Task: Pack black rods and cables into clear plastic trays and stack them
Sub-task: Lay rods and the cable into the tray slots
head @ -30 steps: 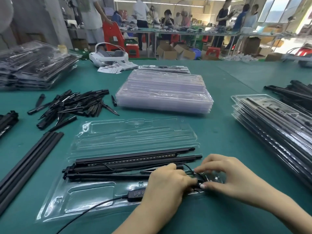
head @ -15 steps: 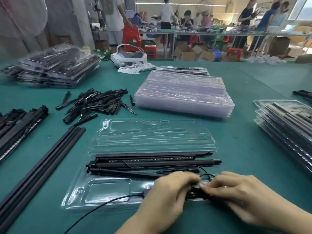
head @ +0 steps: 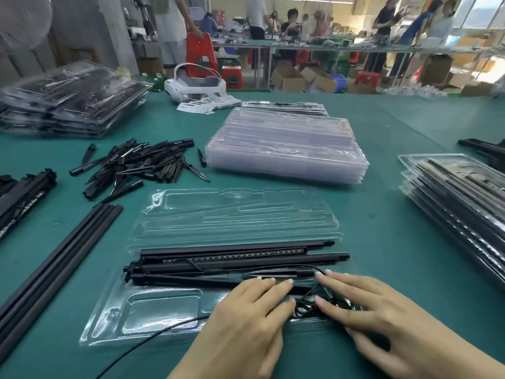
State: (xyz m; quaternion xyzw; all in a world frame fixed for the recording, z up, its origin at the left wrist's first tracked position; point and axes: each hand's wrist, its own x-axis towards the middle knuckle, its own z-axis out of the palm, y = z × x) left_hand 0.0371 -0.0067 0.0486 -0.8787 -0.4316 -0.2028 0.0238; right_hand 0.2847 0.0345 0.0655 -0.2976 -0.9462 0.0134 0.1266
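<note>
1. Hands: two, both over the near right end of the open clear tray [head: 153, 318] at the worktop's near edge.
2. Left hand [head: 246, 324]: fingers straight and close together, lying flat across the rods, tips touching them; pinches nothing.
3. Right hand [head: 374, 307]: fingers spread and extended, thumb tip and forefinger tip pressing on the coiled cable [head: 306, 307]; no pinch visible.
4. Coiled cable: one bundle, sits in the tray's near right pocket, between the two hands, just under the right thumb. One loose cable tail [head: 153, 335] runs off the tray's near edge toward the worktop's near left.
5. Black rods in tray [head: 232, 258]: about four long pieces, side by side lengthwise in the middle channels; exact count unclear where they overlap.
6. Tray lid half: hinged open flat on the far side, holds nothing.
7. Empty tray stack [head: 287, 143]: one stack, middle of the green worktop [head: 382, 242].
8. Packed tray stacks: two, one at the far left edge [head: 68, 102], one at the right edge [head: 459, 198].
9. Short black spikes [head: 136, 165]: one loose pile, too many to count, left of centre.
10. Long loose rods [head: 54, 263]: three, parallel, near left edge.
</note>
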